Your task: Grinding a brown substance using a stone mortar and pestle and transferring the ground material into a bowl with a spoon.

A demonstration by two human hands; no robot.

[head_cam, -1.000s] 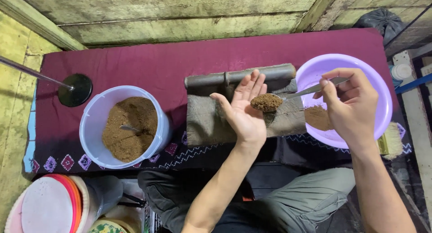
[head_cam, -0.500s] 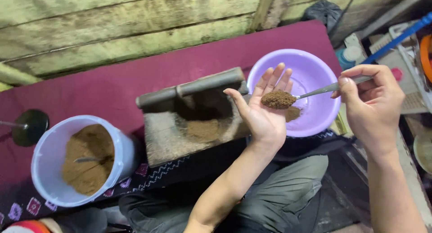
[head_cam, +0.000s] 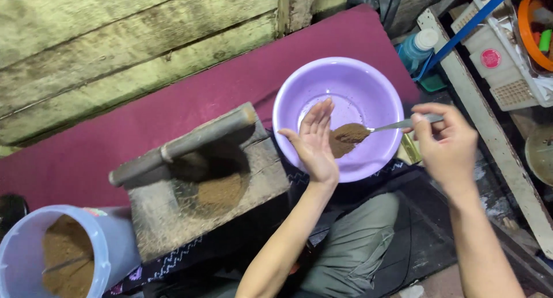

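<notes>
- the right hand (head_cam: 446, 145) pinches the handle of a metal spoon (head_cam: 397, 124) between thumb and fingers, closed around it.
- the spoon's long axis runs nearly level across the view, handle end toward the right, bowl end pointing left and tipped slightly down toward the left palm.
- the spoon's bowl end is buried in a heap of brown powder (head_cam: 345, 138), over the purple basin (head_cam: 368, 79).
- the left hand (head_cam: 315, 143) is open, fingers straight and together, pointing away from the person; it stands on edge over the basin's near side, with the powder against the palm. it grips nothing.
- left of the basin sits a grey stone grinding slab (head_cam: 201, 194) with brown powder in its hollow; a stone roller (head_cam: 184, 142) lies across its far edge, slanting up to the right.
- a pale bucket (head_cam: 109, 246) of brown powder stands at lower left on the maroon cloth (head_cam: 173, 114).
</notes>
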